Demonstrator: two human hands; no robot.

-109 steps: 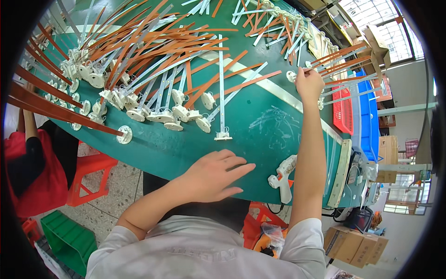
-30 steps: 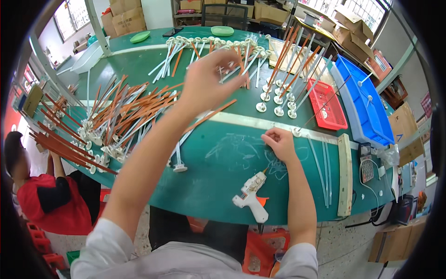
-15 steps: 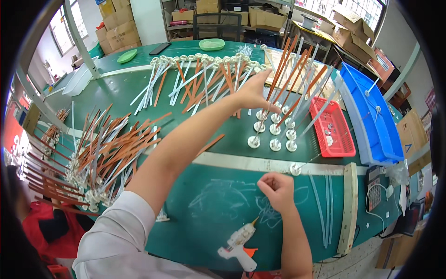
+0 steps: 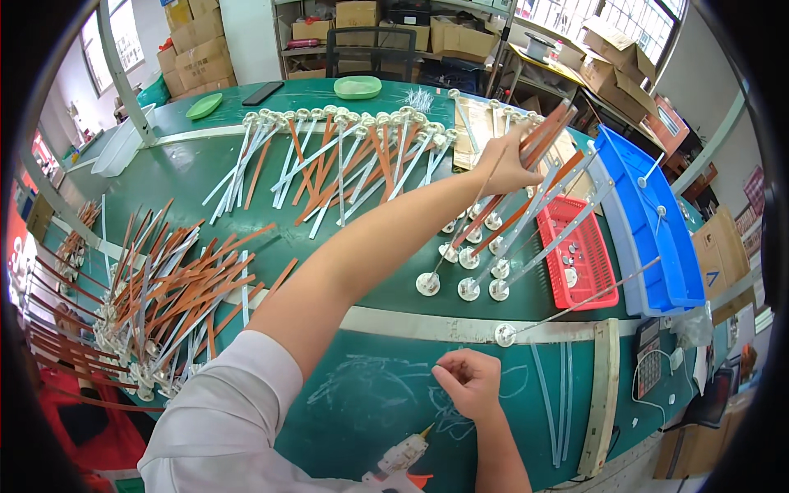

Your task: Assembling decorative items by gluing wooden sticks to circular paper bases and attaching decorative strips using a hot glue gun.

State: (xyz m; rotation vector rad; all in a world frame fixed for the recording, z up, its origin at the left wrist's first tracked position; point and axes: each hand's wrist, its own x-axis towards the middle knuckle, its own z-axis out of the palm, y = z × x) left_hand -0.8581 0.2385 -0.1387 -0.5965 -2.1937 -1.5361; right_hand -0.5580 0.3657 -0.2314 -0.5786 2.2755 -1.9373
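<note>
My left hand (image 4: pixel 507 163) reaches to the far right, fingers closed round the upper part of a bundle of brown and silver strips (image 4: pixel 546 135). Round white bases (image 4: pixel 468 287) at the strips' lower ends stand on the green table below it. Other silver strips lean just right of the hand, outside its grasp. Close to me, my right hand (image 4: pixel 468 382) is held above the table, loosely curled with nothing visible in it. A white glue gun (image 4: pixel 403 454) with an orange trigger lies near it, partly cut off by my body.
A red basket (image 4: pixel 604 287) with small parts and a blue tray (image 4: pixel 690 279) stand at right. Piles of strips (image 4: pixel 164 287) lie at left, and a row with white bases (image 4: pixel 329 119) runs along the back. Clear strips (image 4: pixel 567 403) and a calculator (image 4: pixel 648 361) are near right.
My left hand has moved right and closed round the strips, which are drawn together and tilt right. The view has shifted a little; my right hand keeps its curled pose.
</note>
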